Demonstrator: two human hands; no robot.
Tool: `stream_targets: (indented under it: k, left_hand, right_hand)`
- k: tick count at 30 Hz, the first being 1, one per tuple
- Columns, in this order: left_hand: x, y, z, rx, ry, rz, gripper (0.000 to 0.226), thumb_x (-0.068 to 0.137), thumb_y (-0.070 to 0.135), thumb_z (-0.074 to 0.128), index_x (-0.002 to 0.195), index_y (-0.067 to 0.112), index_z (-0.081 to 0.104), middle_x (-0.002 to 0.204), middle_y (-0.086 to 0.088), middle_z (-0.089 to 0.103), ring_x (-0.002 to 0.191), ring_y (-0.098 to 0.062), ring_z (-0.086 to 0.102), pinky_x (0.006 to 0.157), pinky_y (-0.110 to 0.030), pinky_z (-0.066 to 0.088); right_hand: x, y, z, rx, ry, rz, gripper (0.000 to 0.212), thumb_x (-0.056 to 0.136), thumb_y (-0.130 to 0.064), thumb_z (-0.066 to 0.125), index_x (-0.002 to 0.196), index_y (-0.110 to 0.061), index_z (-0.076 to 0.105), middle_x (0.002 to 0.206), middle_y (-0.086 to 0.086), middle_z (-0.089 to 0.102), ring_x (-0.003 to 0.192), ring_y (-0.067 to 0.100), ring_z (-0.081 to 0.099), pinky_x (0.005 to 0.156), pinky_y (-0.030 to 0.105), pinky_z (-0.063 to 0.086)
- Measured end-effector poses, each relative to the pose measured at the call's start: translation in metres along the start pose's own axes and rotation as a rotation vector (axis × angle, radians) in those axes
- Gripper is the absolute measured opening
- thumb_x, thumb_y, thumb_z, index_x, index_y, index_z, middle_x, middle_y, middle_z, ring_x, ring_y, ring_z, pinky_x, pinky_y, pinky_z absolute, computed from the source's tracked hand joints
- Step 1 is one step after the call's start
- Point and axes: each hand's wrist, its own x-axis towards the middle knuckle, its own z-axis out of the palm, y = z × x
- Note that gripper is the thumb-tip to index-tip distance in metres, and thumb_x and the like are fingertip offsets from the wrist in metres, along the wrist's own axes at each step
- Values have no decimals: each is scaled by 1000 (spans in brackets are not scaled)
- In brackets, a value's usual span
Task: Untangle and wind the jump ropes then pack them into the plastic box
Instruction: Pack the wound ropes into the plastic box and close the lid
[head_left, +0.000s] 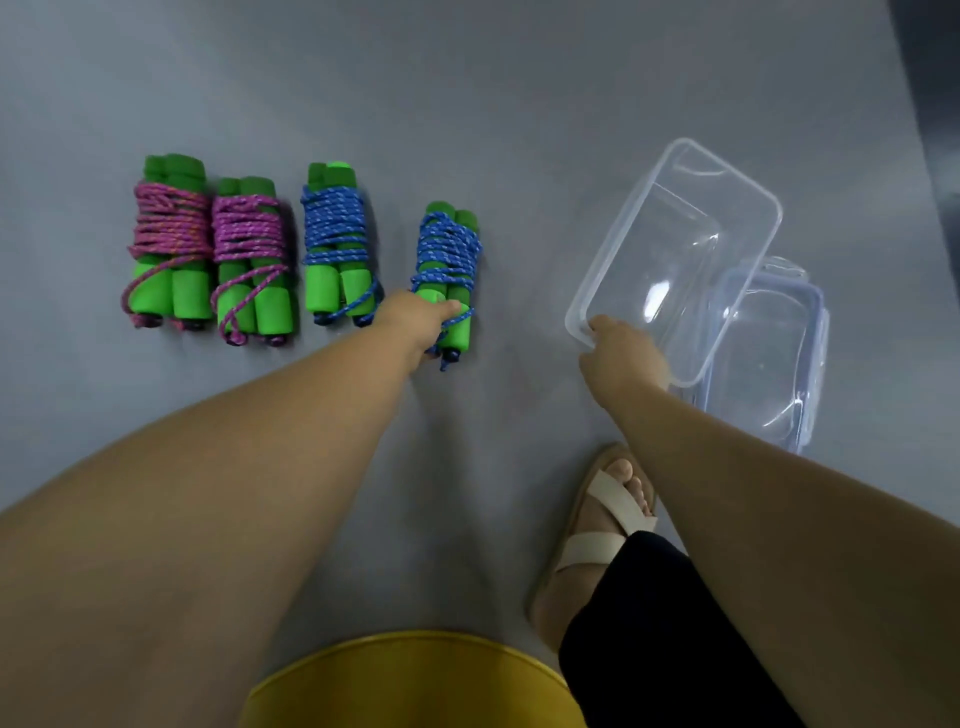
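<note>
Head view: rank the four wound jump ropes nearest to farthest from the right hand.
From the right hand, gripping the plastic box rim:
1. Rightmost blue rope, held by the left hand.
2. Other blue rope, just left of it.
3. Inner pink rope, further left.
4. Outermost pink rope, far left.

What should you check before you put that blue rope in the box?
1. Blue rope bundle wound round its green handles: ok.
2. Left hand grips that bundle: ok.
3. Right hand holds the plastic box by its near rim: ok.
4. Box open with nothing inside: ok; the lid is off and lies beside it.
5. Box flat on the floor: cannot tell; it overlaps the lid.
6. Pink bundles and the other blue bundle wound and lying on the floor: ok.
</note>
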Motion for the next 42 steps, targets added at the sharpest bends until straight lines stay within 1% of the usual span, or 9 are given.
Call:
stream_targets:
  k: [7,11,14,16,19,21,25,29,42]
  left_hand:
    - [-4,-12,6,640,283,167,44,92,26,51,127,1,46,132,-20,47,120,-36,47,98,-37,38]
    - [-31,-4,30,617,200,351,51,94,49,38,126,11,51,129,-15,53,118,-34,49,96,-37,38]
    - [-32,-6,34,703,65,297,46,94,40,45,128,10,48,132,-13,53,120,-33,50,93,-35,40]
    - [-29,-16,26,863,35,242,33,93,18,46,123,4,50,130,-16,54,117,-34,52,87,-35,43]
    - [-30,-37,17,938,-23,159,31,89,5,45,119,-1,55,125,-19,57,112,-36,57,87,-37,47]
    - [-32,-51,14,889,-89,128,27,88,6,46,111,-1,57,117,-19,61,102,-37,62,85,-38,53]
    - [-33,-56,6,814,-8,145,39,91,45,48,101,8,59,106,-14,64,95,-34,65,82,-38,53]
    - [-7,-29,-6,667,379,343,38,94,36,46,118,7,51,126,-17,50,115,-35,50,93,-39,39]
    - [22,-13,-22,664,285,250,30,90,24,56,113,4,59,116,-16,62,105,-33,58,72,-29,38]
  right_hand:
    - [-15,-23,4,-158,269,-450,24,88,-7,46,108,-12,58,104,10,62,95,32,60,65,35,43]
    - [-49,-39,29,-209,248,-729,21,58,-7,70,77,-14,68,62,3,60,48,26,58,35,23,35]
    - [-66,-44,37,-339,-6,-826,36,68,-18,76,103,-19,68,87,1,66,70,23,64,46,28,41]
    - [-63,-36,35,-287,-156,-830,37,90,-41,51,122,-24,57,118,1,59,106,24,56,77,36,48]
    - [-57,-26,18,-25,164,-677,44,84,-52,43,97,-15,64,103,10,60,97,34,55,82,42,46]
    - [-36,-17,7,164,439,-331,37,83,-37,56,111,-13,56,120,11,52,109,34,48,92,44,40]
    - [-9,-15,-7,580,125,135,64,90,-19,54,145,-15,21,149,7,26,128,28,40,93,32,36]
    - [-5,-16,5,618,76,166,58,88,0,39,143,-16,28,142,6,40,118,28,50,80,27,37]
    - [4,-11,10,536,56,158,48,91,-4,36,138,-11,35,135,10,47,112,29,52,74,27,34]
